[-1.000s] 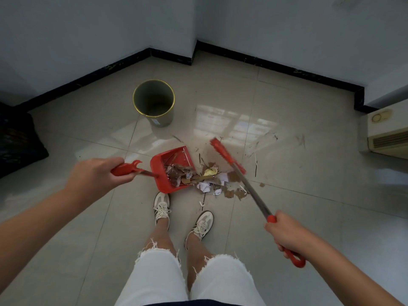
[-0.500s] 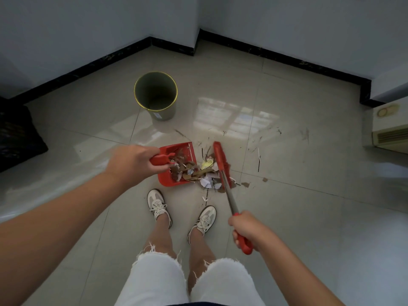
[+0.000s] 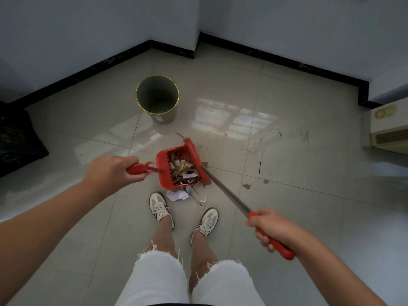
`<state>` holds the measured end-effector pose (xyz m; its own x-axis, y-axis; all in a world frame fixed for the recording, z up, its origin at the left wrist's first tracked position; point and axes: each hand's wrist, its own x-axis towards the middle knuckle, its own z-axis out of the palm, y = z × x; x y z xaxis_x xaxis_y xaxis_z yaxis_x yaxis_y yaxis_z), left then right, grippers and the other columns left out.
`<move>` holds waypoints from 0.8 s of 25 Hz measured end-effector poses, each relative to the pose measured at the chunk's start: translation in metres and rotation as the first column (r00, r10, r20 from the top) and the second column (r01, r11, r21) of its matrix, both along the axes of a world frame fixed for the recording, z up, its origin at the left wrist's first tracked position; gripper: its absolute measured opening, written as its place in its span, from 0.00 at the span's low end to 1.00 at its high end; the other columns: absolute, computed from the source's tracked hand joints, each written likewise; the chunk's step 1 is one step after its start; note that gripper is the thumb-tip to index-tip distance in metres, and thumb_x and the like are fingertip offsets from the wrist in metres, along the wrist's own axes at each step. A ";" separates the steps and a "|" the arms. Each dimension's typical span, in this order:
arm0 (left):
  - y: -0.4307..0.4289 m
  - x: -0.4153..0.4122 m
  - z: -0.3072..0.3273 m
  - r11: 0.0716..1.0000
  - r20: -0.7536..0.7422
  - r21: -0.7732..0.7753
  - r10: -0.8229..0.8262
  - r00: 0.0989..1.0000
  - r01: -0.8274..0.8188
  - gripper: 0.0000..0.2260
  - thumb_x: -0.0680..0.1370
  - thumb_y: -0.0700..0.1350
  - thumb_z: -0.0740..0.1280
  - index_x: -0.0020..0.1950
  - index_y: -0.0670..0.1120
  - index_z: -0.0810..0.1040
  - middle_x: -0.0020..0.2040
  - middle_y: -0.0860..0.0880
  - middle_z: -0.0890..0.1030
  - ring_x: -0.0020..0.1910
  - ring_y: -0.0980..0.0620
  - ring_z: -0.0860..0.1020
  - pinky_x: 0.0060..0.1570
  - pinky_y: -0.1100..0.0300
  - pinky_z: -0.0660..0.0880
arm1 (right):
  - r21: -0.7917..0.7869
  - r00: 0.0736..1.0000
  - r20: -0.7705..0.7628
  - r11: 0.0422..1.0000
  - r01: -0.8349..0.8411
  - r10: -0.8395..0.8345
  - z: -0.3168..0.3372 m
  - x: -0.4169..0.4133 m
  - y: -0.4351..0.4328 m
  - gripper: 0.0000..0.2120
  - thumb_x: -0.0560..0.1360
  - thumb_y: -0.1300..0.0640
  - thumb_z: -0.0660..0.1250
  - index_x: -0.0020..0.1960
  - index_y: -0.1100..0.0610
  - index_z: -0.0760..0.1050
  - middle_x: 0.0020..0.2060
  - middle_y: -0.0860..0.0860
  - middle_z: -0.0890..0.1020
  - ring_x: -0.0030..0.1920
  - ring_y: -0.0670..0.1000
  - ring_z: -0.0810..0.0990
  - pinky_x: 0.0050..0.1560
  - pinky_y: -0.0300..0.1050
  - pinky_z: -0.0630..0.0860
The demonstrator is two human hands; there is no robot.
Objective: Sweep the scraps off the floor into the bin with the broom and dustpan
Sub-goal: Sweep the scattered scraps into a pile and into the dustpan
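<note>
My left hand (image 3: pixel 109 171) grips the red handle of the red dustpan (image 3: pixel 164 171), which sits on the floor in front of my feet. Paper and brown scraps (image 3: pixel 184 171) fill its tray. My right hand (image 3: pixel 272 227) holds the red grip of the broom (image 3: pixel 227 195), whose red head (image 3: pixel 195 157) presses against the dustpan's open right side. A few white scraps and thin dark sticks (image 3: pixel 178 195) lie on the tile just below the pan. Small brown bits (image 3: pixel 247 186) lie to the right. The green bin (image 3: pixel 157 99) stands open beyond the dustpan.
A black bag (image 3: pixel 17 140) lies at the left wall. A cream appliance (image 3: pixel 388 131) stands at the right edge. Black skirting runs along the walls. My two shoes (image 3: pixel 160 208) stand just below the scraps. Dark marks dot the tiles right of the dustpan.
The broom head swept left into the dustpan, pushing most of the scrap pile inside. My right hand swung back out to the right. The left hand slid back along the dustpan handle.
</note>
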<state>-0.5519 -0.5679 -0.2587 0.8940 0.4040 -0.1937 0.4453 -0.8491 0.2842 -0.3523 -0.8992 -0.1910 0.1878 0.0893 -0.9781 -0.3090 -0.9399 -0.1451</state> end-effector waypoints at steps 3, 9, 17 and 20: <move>0.003 -0.021 0.009 0.998 0.001 0.001 0.062 0.998 -0.062 0.20 0.68 0.70 0.60 0.30 0.54 0.64 0.21 0.55 0.65 0.20 0.53 0.65 0.23 0.67 0.57 | -0.049 0.995 0.091 0.998 -0.034 0.039 0.016 0.008 -0.031 0.05 0.76 0.59 0.60 0.48 0.60 0.66 0.20 0.54 0.69 0.18 0.51 0.65 0.20 0.37 0.65; -0.004 -0.035 0.005 0.988 0.048 -0.016 0.155 0.987 -0.155 0.23 0.69 0.68 0.62 0.30 0.50 0.70 0.21 0.53 0.66 0.20 0.51 0.66 0.22 0.66 0.57 | -0.130 0.960 0.236 0.984 -0.123 0.151 -0.022 0.013 -0.016 0.02 0.75 0.61 0.56 0.46 0.59 0.64 0.25 0.56 0.71 0.18 0.51 0.68 0.20 0.37 0.65; -0.009 -0.020 -0.003 0.994 0.054 0.009 0.106 0.993 -0.106 0.19 0.70 0.67 0.62 0.31 0.55 0.62 0.22 0.55 0.63 0.20 0.52 0.64 0.23 0.66 0.54 | 0.004 0.996 -0.091 1.000 0.003 -0.003 -0.059 -0.054 0.059 0.09 0.76 0.63 0.55 0.55 0.62 0.65 0.24 0.53 0.71 0.21 0.49 0.68 0.21 0.38 0.66; -0.008 -0.019 -0.002 0.994 0.038 -0.005 0.112 0.993 -0.111 0.20 0.69 0.68 0.61 0.30 0.54 0.62 0.22 0.55 0.62 0.21 0.52 0.63 0.23 0.66 0.54 | 0.052 0.980 -0.150 0.989 0.137 -0.128 -0.051 -0.054 0.063 0.06 0.75 0.63 0.57 0.52 0.62 0.66 0.23 0.53 0.69 0.19 0.47 0.66 0.19 0.34 0.64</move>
